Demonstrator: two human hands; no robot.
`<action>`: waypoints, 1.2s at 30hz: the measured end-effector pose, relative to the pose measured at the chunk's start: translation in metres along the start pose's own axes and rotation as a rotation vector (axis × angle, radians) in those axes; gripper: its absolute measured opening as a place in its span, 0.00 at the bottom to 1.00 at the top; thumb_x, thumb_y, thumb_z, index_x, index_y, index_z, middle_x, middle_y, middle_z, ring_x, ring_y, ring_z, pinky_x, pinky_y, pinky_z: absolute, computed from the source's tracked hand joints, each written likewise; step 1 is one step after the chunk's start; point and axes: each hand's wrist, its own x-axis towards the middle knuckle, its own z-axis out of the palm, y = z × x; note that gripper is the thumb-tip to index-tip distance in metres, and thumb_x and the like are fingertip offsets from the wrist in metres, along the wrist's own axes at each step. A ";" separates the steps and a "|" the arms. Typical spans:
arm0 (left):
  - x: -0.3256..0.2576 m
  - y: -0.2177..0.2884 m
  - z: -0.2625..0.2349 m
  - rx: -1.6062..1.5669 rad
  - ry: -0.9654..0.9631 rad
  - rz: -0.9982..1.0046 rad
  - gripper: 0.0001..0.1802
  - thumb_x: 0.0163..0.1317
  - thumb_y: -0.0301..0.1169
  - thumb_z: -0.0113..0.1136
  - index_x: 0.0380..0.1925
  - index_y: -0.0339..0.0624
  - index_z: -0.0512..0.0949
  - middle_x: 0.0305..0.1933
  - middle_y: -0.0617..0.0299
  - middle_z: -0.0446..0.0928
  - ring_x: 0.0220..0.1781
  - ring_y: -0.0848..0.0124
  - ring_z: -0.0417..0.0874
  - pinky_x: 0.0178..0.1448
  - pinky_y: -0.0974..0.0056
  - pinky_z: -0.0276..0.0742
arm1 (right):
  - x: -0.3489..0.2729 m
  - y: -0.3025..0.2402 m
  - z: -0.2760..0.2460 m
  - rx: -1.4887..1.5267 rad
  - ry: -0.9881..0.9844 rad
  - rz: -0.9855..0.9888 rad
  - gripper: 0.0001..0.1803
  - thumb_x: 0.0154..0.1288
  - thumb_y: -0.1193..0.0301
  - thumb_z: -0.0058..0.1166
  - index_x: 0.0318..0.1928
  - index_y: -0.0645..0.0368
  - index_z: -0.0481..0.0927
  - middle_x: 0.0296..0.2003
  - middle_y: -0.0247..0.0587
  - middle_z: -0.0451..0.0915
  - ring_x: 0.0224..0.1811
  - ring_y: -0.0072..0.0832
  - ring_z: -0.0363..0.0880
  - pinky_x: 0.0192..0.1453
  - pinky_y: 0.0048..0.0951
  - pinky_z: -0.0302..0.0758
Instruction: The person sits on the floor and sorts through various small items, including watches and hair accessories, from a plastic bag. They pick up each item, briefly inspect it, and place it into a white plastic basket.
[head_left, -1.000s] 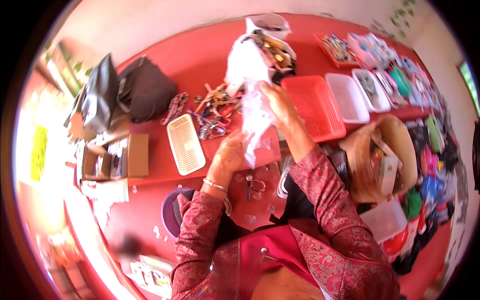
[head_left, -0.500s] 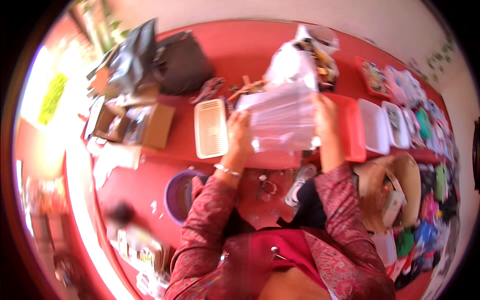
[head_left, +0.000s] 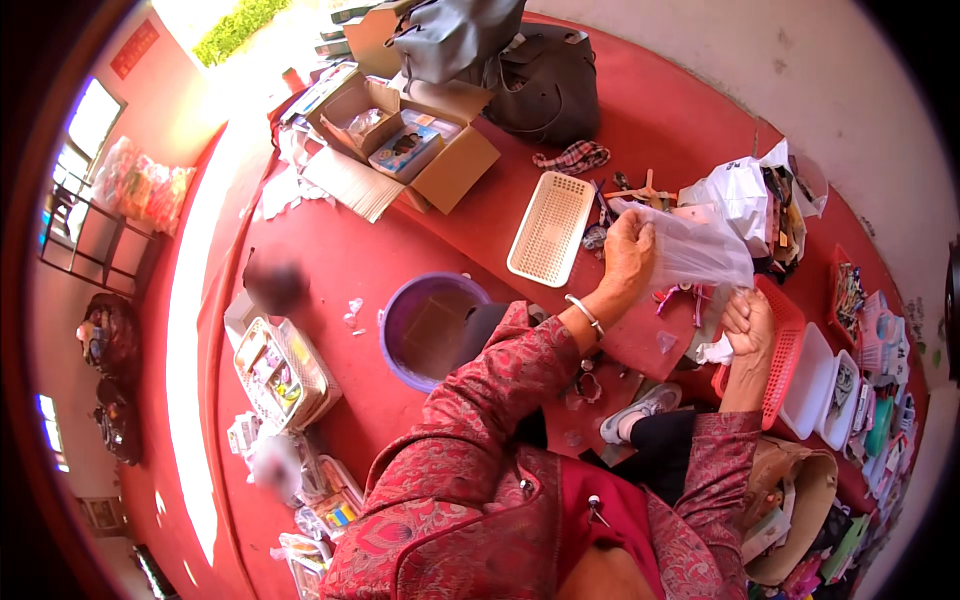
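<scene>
Plastic, thin and clear, made up the bag (head_left: 695,250) that the person held above the red floor (head_left: 330,250), and it was stretched between both hands. The left hand (head_left: 628,255) was clenched on the bag's upper left edge, while the right hand (head_left: 750,320) pinched its lower right corner, so the long axis of the bag ran slanted from upper left to lower right. Each grip was closed on the film itself, and the bag looked soft, wrinkled and half transparent. Just beside the right hand lay a red plastic basket (head_left: 780,350) with a grid wall, and to the left of the left hand lay a cream perforated tray (head_left: 550,228), flat and rectangular. A round purple basin (head_left: 400,335) stood near the person's left elbow.
</scene>
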 end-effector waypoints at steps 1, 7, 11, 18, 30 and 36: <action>0.003 -0.001 -0.003 0.048 -0.009 -0.008 0.07 0.58 0.23 0.45 0.36 0.35 0.69 0.28 0.65 0.72 0.26 0.79 0.70 0.29 0.75 0.67 | -0.006 -0.009 0.016 -0.051 0.037 -0.030 0.04 0.53 0.74 0.47 0.23 0.57 0.68 0.14 0.29 0.65 0.08 0.14 0.57 0.09 0.16 0.51; -0.001 0.022 -0.006 -0.422 -0.115 -0.312 0.21 0.55 0.20 0.44 0.51 0.35 0.64 0.35 0.59 0.72 0.32 0.74 0.74 0.32 0.72 0.73 | -0.031 -0.014 0.034 -0.335 -0.139 -0.289 0.24 0.51 0.68 0.53 0.48 0.67 0.68 0.42 0.47 0.74 0.43 0.35 0.74 0.43 0.36 0.73; -0.004 0.068 -0.026 -0.454 -0.495 -0.311 0.42 0.47 0.13 0.42 0.64 0.45 0.44 0.53 0.50 0.66 0.46 0.68 0.73 0.46 0.69 0.71 | -0.030 -0.022 0.023 -0.201 -0.132 -0.182 0.47 0.44 0.46 0.58 0.55 0.70 0.60 0.52 0.51 0.67 0.54 0.44 0.67 0.55 0.46 0.67; -0.016 0.064 -0.006 -0.616 -0.901 -0.208 0.44 0.47 0.12 0.42 0.65 0.49 0.40 0.63 0.54 0.55 0.59 0.73 0.62 0.52 0.72 0.63 | 0.004 0.009 0.019 0.120 0.092 -0.054 0.34 0.52 0.57 0.56 0.55 0.64 0.62 0.49 0.48 0.71 0.50 0.39 0.71 0.53 0.42 0.69; -0.008 0.085 -0.018 -0.590 -0.827 -0.349 0.50 0.41 0.15 0.48 0.65 0.50 0.38 0.57 0.45 0.64 0.52 0.62 0.72 0.54 0.63 0.68 | -0.024 -0.055 0.019 -0.438 0.541 -0.562 0.21 0.53 0.64 0.57 0.46 0.61 0.72 0.38 0.39 0.77 0.39 0.22 0.73 0.43 0.23 0.68; -0.023 0.081 -0.019 -0.625 -1.013 -0.507 0.50 0.38 0.15 0.51 0.64 0.44 0.41 0.49 0.46 0.71 0.48 0.63 0.75 0.55 0.64 0.67 | 0.000 0.004 0.062 -0.362 -0.234 -0.103 0.27 0.46 0.63 0.63 0.46 0.63 0.74 0.44 0.41 0.74 0.47 0.21 0.70 0.49 0.20 0.65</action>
